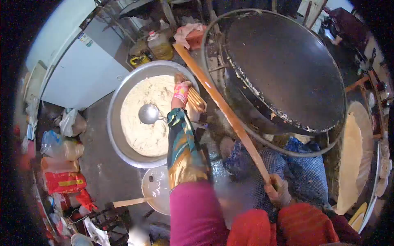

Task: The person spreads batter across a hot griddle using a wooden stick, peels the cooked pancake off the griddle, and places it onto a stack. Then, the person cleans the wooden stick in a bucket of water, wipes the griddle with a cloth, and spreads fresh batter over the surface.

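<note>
Gripped the wooden stick by its lower end with the right hand, closed round it. From that grip, pointed its long axis off toward 11 o'clock, one straight diagonal between basin and griddle. Kept off the stick with the left hand: held it between 10 and 11 o'clock from the right, well apart, beside the stick's upper half. So, right on the near end, left nearer to the far end.

From the left hand, saw the stick pass at 3 o'clock. Had that hand closed on a ridged tan bundle, tilted with its wider end toward 4 to 5 o'clock, at the basin's right side. Couldn't make out single fingers there.

Found the basin at 10 o'clock from the right hand, with pale mix in it and a ladle at 7 to 8 o'clock from the left hand. Found the griddle at 12 o'clock from the right hand, 2 to 3 from the left. Couldn't tell from this angle about stick-to-griddle contact. Spotted a tan flat sheet at 2 o'clock from the right hand, well clear of the stick.
</note>
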